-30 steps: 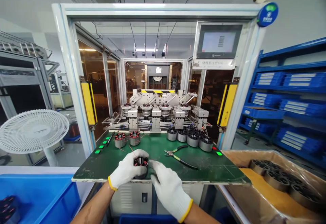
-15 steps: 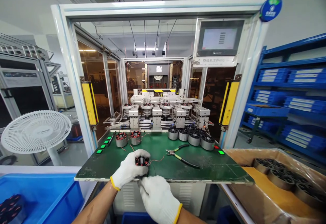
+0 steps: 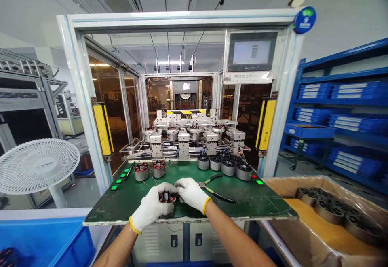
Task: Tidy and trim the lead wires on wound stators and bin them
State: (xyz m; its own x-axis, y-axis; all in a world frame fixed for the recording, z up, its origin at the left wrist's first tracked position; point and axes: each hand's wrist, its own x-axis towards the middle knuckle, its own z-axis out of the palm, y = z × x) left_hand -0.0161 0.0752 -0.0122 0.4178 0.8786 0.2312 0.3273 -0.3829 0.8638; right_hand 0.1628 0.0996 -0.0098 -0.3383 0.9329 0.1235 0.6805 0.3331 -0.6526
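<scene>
In my gloved left hand [image 3: 154,202] is a wound motor stator [image 3: 166,197], a dark ring with reddish copper windings, gripped at its left side just above the green work plate [image 3: 121,206]. My gloved right hand [image 3: 194,194] is closed in a pinch at the stator's upper right, on a thin copper wire end; its fingertips partly hide the wire. Two wound stators [image 3: 141,172] with copper coils and loose wire ends stand farther back on the left. Wire cutters [image 3: 216,189] with green and black handles lie opened, right of my right hand.
Several grey stators [image 3: 243,171] stand at the plate's right rear, before the winding machine [image 3: 183,137]. Green buttons [image 3: 114,187] line the left edge. A blue bin [image 3: 69,238] is at left, a lined carton [image 3: 273,234] of stators at right, and a white fan [image 3: 39,166] beyond.
My right hand has moved up from below the stator to its upper right side, at the loose wire. My left hand still holds the stator. The view has shifted slightly.
</scene>
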